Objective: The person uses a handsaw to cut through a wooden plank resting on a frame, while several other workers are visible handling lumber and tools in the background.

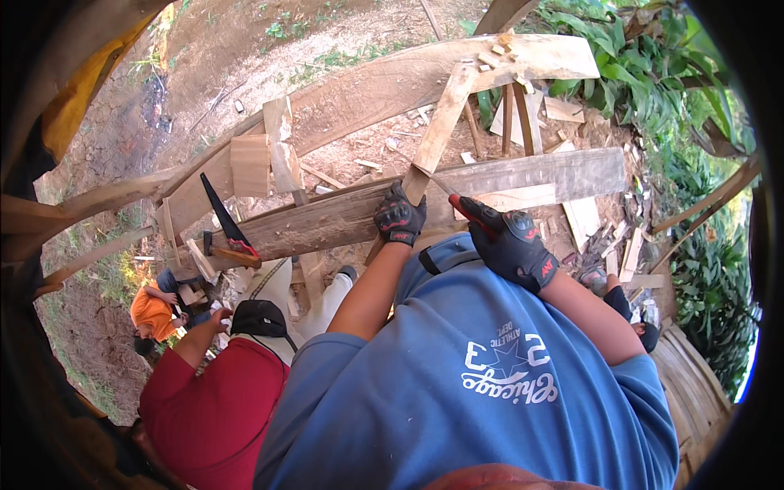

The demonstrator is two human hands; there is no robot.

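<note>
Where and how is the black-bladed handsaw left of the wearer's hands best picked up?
Probably by its red-and-black handle end, approached from the wearer's near side: that end lies closer, while the long tapering black blade points away, up-left.

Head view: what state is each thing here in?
Left hand: gloved, closed on the strip
Right hand: gloved, closed on a tool
Strip: slanted, crossing the lower plank; any cut unclear
Tool: seen nearly edge-on, at the strip
Saw: unheld, unsheathed
Upper plank: chips on its right end
</note>
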